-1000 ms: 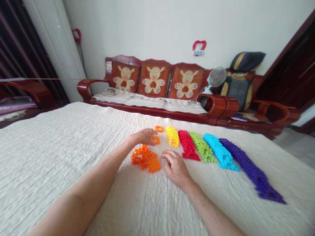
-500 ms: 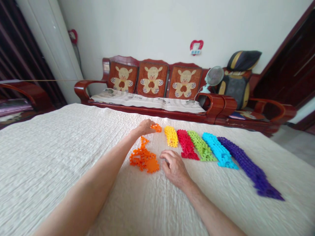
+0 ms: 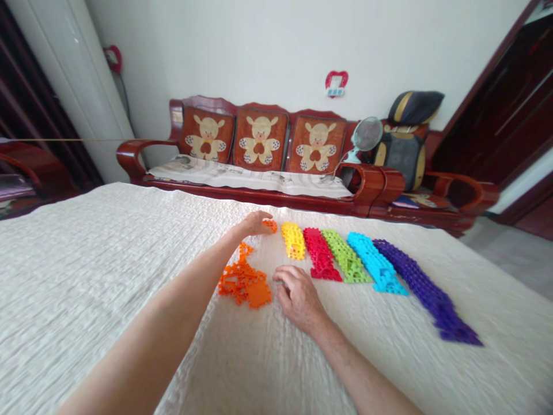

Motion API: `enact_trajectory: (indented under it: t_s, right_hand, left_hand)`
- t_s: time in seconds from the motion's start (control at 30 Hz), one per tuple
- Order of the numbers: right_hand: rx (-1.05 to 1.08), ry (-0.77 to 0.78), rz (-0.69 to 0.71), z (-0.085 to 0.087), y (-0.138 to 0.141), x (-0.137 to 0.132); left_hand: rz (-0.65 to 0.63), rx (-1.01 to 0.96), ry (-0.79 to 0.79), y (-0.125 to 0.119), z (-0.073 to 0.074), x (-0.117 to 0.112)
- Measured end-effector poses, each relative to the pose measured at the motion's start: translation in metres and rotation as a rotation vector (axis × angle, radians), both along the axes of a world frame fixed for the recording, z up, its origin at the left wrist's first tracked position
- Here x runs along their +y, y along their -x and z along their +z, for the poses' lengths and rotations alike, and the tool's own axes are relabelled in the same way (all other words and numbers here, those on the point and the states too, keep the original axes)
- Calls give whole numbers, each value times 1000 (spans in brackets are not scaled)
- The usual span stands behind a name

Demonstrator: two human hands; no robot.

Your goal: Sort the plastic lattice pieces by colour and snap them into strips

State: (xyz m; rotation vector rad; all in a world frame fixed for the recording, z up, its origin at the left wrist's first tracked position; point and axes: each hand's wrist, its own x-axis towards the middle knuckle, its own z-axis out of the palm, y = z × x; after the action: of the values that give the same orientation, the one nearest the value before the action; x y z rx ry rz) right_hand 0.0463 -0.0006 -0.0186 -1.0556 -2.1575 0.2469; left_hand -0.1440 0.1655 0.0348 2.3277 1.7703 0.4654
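The left grip (image 3: pixel 254 223) is half-closed at an orange piece (image 3: pixel 270 226), hold unclear; an orange strip (image 3: pixel 241 280) points there; right grip (image 3: pixel 298 301) open, empty.

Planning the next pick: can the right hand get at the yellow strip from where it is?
Likely yes. The right hand rests just below the yellow plastic strip, with only bare quilt between them. The orange pieces lie to its left, out of the way.

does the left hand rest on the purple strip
No, the left hand is beside a small orange plastic piece, well away from the purple plastic strip.
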Motion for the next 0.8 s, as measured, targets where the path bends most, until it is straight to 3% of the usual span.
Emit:
enact_trajectory:
  t_s: [0.17, 0.37, 0.6, 0.8]
  right_hand:
    - [-7, -6, -3, 1, 0, 0]
    - [-13, 11, -4, 0, 0, 2]
    - [-20, 3, 13, 0, -1, 3]
    - [-4, -5, 25, -1, -1, 3]
  left_hand:
    - [55, 4, -75, 8, -1, -11]
    - [105, 160, 95, 34, 13, -44]
    - [-53, 203, 311, 44, 37, -72]
    - [-209, 318, 267, 27, 51, -100]
